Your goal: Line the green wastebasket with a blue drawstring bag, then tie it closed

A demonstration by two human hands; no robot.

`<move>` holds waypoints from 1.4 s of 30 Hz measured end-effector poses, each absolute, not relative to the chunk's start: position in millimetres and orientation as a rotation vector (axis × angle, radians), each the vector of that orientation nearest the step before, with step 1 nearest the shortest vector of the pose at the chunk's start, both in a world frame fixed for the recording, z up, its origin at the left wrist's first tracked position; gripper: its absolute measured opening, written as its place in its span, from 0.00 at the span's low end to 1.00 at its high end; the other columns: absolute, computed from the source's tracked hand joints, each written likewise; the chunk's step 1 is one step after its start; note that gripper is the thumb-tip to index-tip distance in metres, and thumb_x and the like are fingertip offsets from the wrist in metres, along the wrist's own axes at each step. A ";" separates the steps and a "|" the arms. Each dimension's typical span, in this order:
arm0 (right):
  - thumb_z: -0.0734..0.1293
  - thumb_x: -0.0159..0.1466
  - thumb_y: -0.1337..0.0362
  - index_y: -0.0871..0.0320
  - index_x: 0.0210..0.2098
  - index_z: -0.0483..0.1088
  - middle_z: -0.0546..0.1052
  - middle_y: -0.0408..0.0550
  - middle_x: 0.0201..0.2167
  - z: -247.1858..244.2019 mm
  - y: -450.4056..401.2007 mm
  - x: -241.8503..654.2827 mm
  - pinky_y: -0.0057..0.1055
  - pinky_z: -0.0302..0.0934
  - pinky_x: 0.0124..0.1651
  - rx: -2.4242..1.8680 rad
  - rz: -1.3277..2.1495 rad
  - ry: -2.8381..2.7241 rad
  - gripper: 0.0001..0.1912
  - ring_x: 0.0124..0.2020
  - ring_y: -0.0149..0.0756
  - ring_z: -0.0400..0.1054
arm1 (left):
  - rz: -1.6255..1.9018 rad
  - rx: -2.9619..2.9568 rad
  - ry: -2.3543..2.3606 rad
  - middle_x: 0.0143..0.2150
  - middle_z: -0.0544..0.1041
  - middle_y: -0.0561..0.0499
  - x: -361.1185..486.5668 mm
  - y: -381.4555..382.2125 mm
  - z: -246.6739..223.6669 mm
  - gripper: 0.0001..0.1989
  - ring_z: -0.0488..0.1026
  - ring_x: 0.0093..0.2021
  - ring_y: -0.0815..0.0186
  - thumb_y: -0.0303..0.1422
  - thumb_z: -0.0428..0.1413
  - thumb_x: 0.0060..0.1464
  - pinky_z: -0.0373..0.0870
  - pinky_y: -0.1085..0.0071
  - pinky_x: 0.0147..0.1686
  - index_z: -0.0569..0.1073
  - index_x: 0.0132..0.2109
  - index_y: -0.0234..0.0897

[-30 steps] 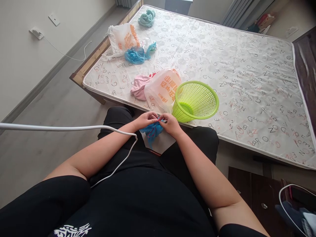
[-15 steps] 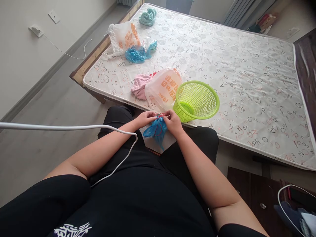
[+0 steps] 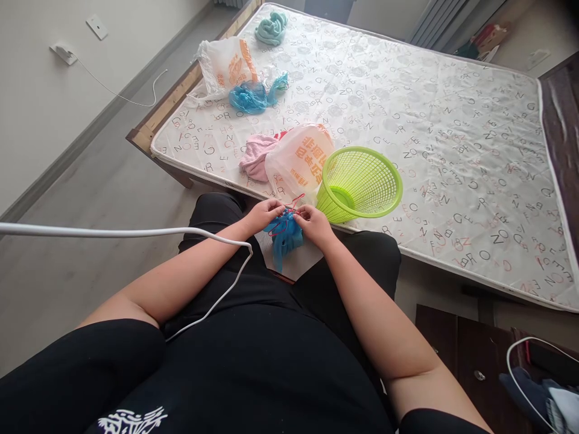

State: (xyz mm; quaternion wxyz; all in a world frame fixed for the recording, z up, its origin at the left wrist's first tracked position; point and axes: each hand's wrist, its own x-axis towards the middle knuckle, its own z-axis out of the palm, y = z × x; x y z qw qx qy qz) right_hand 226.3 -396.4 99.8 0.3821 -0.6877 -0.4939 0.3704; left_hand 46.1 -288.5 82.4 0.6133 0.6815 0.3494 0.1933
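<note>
Left hand (image 3: 266, 216) and right hand (image 3: 314, 226) close together, both pinching red cord (image 3: 293, 208) at top of blue bag (image 3: 284, 238); bag hangs between and below hands. Green basket (image 3: 357, 184) just beyond right hand; white bag (image 3: 298, 163) beyond both hands.

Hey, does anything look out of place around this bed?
One thing stands out: a white cable runs in from the left, drapes over the left forearm, and loops down across the person's black clothes. It looks odd because it lies on the arm instead of along the floor or wall.
</note>
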 end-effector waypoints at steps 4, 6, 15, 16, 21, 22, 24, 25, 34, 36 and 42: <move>0.68 0.61 0.53 0.55 0.31 0.69 0.74 0.44 0.30 101.2 -396.7 225.7 0.32 0.60 0.39 -1.676 0.928 -1.302 0.12 0.32 0.34 0.65 | 0.466 1.423 0.710 0.31 0.75 0.51 48.6 -290.6 80.8 0.20 0.73 0.33 0.66 0.46 0.66 0.49 0.69 0.68 0.37 0.73 0.38 0.34; 0.68 0.62 0.53 0.55 0.33 0.70 0.74 0.43 0.29 100.9 -397.2 224.7 0.32 0.60 0.38 -1.654 0.976 -1.286 0.11 0.31 0.34 0.66 | 0.477 1.406 0.701 0.32 0.76 0.51 49.3 -291.6 80.3 0.20 0.74 0.33 0.67 0.43 0.68 0.47 0.70 0.69 0.37 0.73 0.40 0.35; 0.66 0.64 0.53 0.54 0.38 0.72 0.76 0.43 0.28 94.5 -397.3 223.3 0.33 0.62 0.39 -1.583 1.033 -1.210 0.12 0.31 0.35 0.69 | 0.402 1.492 0.714 0.36 0.77 0.51 46.8 -292.6 73.1 0.20 0.73 0.31 0.69 0.39 0.69 0.47 0.68 0.72 0.31 0.71 0.43 0.36; 0.66 0.64 0.52 0.54 0.38 0.72 0.76 0.43 0.28 94.1 -397.0 223.4 0.33 0.62 0.38 -1.581 1.035 -1.205 0.12 0.31 0.35 0.69 | 0.362 1.550 0.717 0.35 0.77 0.51 46.5 -293.1 72.7 0.18 0.72 0.30 0.70 0.40 0.68 0.48 0.68 0.72 0.31 0.72 0.42 0.36; 0.65 0.63 0.50 0.54 0.39 0.71 0.74 0.43 0.28 95.0 -396.3 222.5 0.32 0.61 0.37 -1.656 1.017 -1.199 0.14 0.30 0.35 0.66 | 0.285 1.743 0.634 0.38 0.79 0.50 46.7 -295.5 74.5 0.15 0.73 0.37 0.67 0.39 0.65 0.52 0.70 0.70 0.37 0.77 0.44 0.35; 0.65 0.63 0.50 0.54 0.38 0.71 0.74 0.43 0.27 95.4 -396.2 222.7 0.32 0.61 0.37 -1.676 0.999 -1.193 0.14 0.30 0.35 0.66 | 0.279 1.748 0.631 0.38 0.79 0.50 46.7 -295.6 75.0 0.15 0.73 0.37 0.67 0.39 0.64 0.53 0.70 0.70 0.37 0.78 0.45 0.35; 0.64 0.64 0.52 0.54 0.38 0.70 0.73 0.42 0.27 95.7 -395.8 223.7 0.32 0.60 0.37 -1.707 0.956 -1.173 0.13 0.30 0.35 0.66 | 0.276 1.736 0.659 0.36 0.78 0.50 46.5 -295.4 75.7 0.15 0.72 0.35 0.67 0.40 0.63 0.53 0.69 0.71 0.35 0.78 0.44 0.35; 0.63 0.64 0.52 0.54 0.38 0.69 0.72 0.42 0.27 95.6 -395.6 224.6 0.32 0.60 0.37 -1.724 0.932 -1.158 0.12 0.30 0.35 0.66 | 0.280 1.721 0.685 0.34 0.77 0.51 46.3 -295.1 75.9 0.15 0.72 0.33 0.68 0.40 0.63 0.53 0.68 0.71 0.33 0.78 0.44 0.35; 0.63 0.63 0.55 0.53 0.36 0.65 0.68 0.39 0.22 100.9 -396.6 229.1 0.31 0.56 0.33 -1.906 0.896 -1.002 0.09 0.25 0.35 0.61 | 0.473 1.529 0.894 0.32 0.75 0.52 46.7 -290.4 78.9 0.10 0.70 0.30 0.68 0.35 0.60 0.52 0.68 0.72 0.31 0.75 0.40 0.35; 0.64 0.62 0.57 0.53 0.35 0.66 0.67 0.39 0.21 103.2 -396.8 229.0 0.31 0.55 0.32 -1.929 0.900 -0.997 0.07 0.24 0.35 0.60 | 0.538 1.538 0.937 0.32 0.75 0.52 47.0 -288.6 79.7 0.09 0.70 0.31 0.68 0.35 0.59 0.52 0.68 0.71 0.33 0.75 0.40 0.35; 0.63 0.60 0.65 0.54 0.35 0.68 0.69 0.39 0.20 103.5 -397.4 232.4 0.32 0.54 0.31 -2.059 0.970 -1.042 0.04 0.22 0.35 0.61 | 0.613 1.507 1.106 0.29 0.73 0.53 45.0 -281.3 77.7 0.08 0.68 0.28 0.68 0.34 0.59 0.52 0.66 0.71 0.30 0.75 0.39 0.35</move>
